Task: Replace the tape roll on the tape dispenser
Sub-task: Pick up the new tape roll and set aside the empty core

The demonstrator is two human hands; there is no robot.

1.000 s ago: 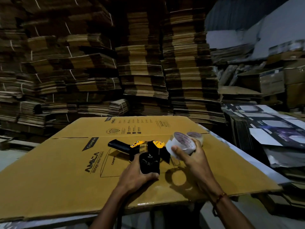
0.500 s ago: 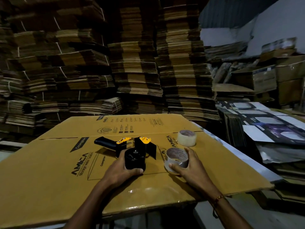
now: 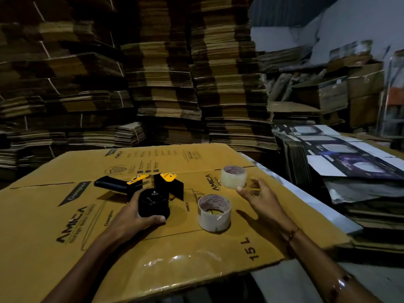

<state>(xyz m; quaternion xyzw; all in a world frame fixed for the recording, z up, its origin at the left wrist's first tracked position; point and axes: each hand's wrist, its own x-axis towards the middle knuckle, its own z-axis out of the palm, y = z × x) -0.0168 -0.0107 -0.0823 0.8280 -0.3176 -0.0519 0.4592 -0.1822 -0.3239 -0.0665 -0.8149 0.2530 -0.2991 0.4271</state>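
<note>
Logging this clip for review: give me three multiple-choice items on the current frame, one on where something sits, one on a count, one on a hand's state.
1. Where does the far tape roll lie relative to the near tape roll?
A. Behind it and to the right
B. Stacked on top of it
C. Left of the dispenser

2. How many tape rolls lie on the cardboard sheet?
A. One
B. Two
C. Four

3. What is the right hand doing?
A. Gripping the near roll
B. Open, holding nothing
C. Resting on the dispenser

Answers:
1 A, it lies further back, apart.
2 B, two pale rolls show.
3 B, its fingers are spread near the far roll, while the left hand holds the tape dispenser.
</note>
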